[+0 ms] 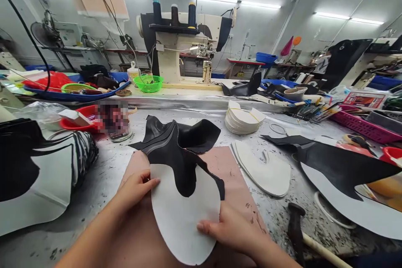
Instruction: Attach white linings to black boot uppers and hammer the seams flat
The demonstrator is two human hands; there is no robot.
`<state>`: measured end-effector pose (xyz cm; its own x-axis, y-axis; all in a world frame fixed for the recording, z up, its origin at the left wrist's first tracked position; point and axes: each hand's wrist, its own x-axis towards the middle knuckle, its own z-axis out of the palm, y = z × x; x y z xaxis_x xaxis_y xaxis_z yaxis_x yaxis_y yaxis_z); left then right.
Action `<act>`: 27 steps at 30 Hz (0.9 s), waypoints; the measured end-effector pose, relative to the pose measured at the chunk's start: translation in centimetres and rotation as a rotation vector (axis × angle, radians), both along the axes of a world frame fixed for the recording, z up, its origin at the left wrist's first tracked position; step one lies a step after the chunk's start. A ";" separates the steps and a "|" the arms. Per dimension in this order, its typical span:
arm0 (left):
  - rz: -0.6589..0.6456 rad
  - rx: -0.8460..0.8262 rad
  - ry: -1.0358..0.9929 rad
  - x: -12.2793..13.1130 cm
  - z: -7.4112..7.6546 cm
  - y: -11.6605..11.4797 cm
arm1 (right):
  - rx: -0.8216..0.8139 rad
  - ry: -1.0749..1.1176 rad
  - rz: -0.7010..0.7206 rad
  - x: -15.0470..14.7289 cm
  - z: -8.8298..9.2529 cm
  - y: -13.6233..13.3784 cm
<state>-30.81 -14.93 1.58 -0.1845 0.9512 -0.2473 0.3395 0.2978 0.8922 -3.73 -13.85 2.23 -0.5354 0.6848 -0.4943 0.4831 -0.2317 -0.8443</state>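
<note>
2 hands (136, 187); 1 black-white piece (194, 217) in grip — 1 hammer (295, 226)

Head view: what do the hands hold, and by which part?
A black-and-white piece: left hand at its white part's left edge, right hand at the lower right.

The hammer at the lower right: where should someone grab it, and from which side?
Probably by the pale handle, coming from the near right side. It slants away from the dark head toward the person's right, offering a slim, bare length to wrap. The right hand seems best placed, though it holds the black and white piece.
</note>
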 end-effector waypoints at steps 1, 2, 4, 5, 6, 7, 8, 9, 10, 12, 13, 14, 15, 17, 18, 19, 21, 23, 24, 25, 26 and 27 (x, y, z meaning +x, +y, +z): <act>-0.022 0.006 0.032 -0.1 0.0 0.1 | 0.043 -0.052 0.018 0.2 0.1 0.3; -0.042 0.016 0.061 -0.1 -0.1 0.2 | 0.088 -0.091 0.032 0.4 0.2 0.5; -0.079 0.042 0.111 0.0 -0.1 0.1 | 0.156 -0.134 0.045 0.8 0.1 1.1; -0.093 0.054 0.135 0.2 -0.1 0.1 | 0.177 -0.141 0.051 1.0 0.0 1.4; -0.100 0.066 0.162 0.3 -0.2 0.0 | 0.184 -0.148 0.056 1.0 -0.1 1.6; -0.101 0.075 0.194 0.3 -0.2 0.0 | 0.180 -0.160 0.063 1.0 -0.1 1.8; -0.095 0.084 0.230 0.3 -0.2 -0.1 | 0.166 -0.183 0.073 0.9 -0.1 2.0; -0.083 0.091 0.267 0.3 -0.3 -0.1 | 0.155 -0.213 0.083 0.7 -0.1 2.1; -0.066 0.099 0.303 0.3 -0.4 -0.1 | 0.149 -0.239 0.093 0.5 0.0 2.2; -0.033 0.111 0.363 0.0 -0.6 -0.1 | 0.152 -0.269 0.106 0.1 0.3 2.2; -0.020 0.115 0.385 -0.1 -0.8 -0.1 | 0.157 -0.278 0.107 0.0 0.4 2.2; -0.011 0.118 0.403 -0.2 -0.9 -0.1 | 0.164 -0.284 0.106 -0.1 0.5 2.2; -0.005 0.118 0.419 -0.3 -1.0 -0.1 | 0.172 -0.294 0.105 -0.2 0.5 2.2; 0.001 0.116 0.444 -0.4 -1.2 -0.1 | 0.180 -0.315 0.107 -0.2 0.5 2.2; 0.002 0.113 0.453 -0.4 -1.3 -0.1 | 0.178 -0.324 0.112 -0.1 0.5 2.2; 0.003 0.110 0.462 -0.4 -1.3 -0.1 | 0.177 -0.327 0.117 0.0 0.5 2.2; 0.006 0.102 0.474 -0.3 -1.3 -0.2 | 0.164 -0.304 0.131 0.0 0.4 2.2; 0.011 0.097 0.485 -0.2 -1.4 -0.3 | 0.154 -0.266 0.135 0.1 0.3 2.1; 0.014 0.095 0.489 -0.1 -1.4 -0.3 | 0.150 -0.250 0.134 0.1 0.2 2.1; 0.016 0.094 0.493 -0.1 -1.4 -0.3 | 0.146 -0.235 0.136 0.1 0.1 2.1; 0.017 0.094 0.495 0.0 -1.4 -0.4 | 0.143 -0.229 0.139 0.1 0.0 2.1; 0.017 0.095 0.496 0.1 -1.4 -0.4 | 0.143 -0.225 0.145 0.1 -0.1 2.1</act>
<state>-30.74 -15.31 0.20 -0.2733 0.9612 -0.0385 0.7252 0.2321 0.6482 -3.59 -11.73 2.16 -0.5206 0.6807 -0.5153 0.6808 -0.0333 -0.7317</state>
